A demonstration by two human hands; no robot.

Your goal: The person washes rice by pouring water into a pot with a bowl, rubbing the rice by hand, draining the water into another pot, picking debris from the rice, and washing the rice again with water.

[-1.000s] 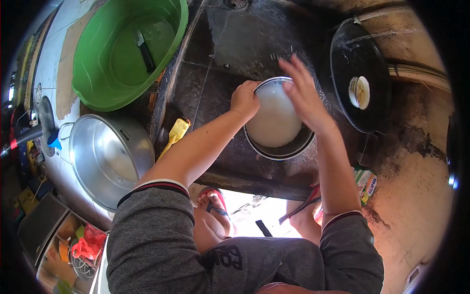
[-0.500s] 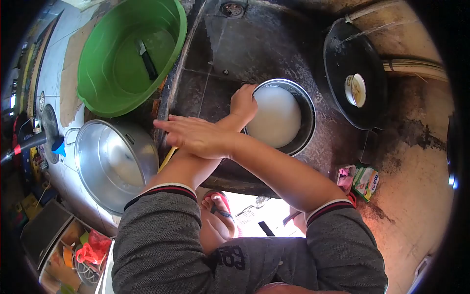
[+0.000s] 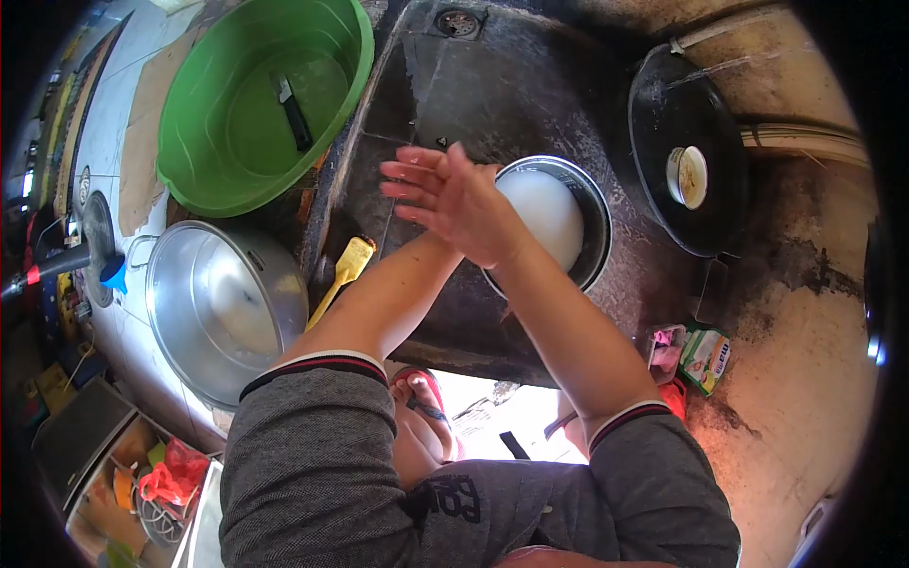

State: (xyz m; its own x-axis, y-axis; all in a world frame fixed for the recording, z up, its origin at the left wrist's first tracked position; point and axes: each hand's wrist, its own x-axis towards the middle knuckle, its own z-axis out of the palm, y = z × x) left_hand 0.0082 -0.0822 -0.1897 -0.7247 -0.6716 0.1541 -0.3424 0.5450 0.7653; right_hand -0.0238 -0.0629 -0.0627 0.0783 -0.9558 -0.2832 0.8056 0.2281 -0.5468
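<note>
My arms are crossed over a dark work surface (image 3: 530, 80). My left hand (image 3: 488, 171) is at the left rim of a round metal pot (image 3: 598, 222); my right hand covers most of it, so its fingers are hidden. Cloudy white liquid (image 3: 544, 218) fills much of the pot. Above my left wrist, my right hand (image 3: 440, 194) is open, fingers spread to the left, looking wet and holding nothing. A yellow spatula (image 3: 348, 268) lies beside my left forearm, its handle partly behind it.
Left are a green basin (image 3: 204, 142) with a black-handled knife (image 3: 294, 114) inside and a large aluminium pot (image 3: 180, 322). At right a black wok (image 3: 653, 123) leans, a small white tub (image 3: 693, 178) in front. A green-white packet (image 3: 705, 358) stands lower right. A drain (image 3: 458, 24) is at the back.
My right hand has moved up and right along my left forearm to my left wrist, its fingers spreading. More of the yellow spatula now shows. My left hand stays at the pot's rim.
</note>
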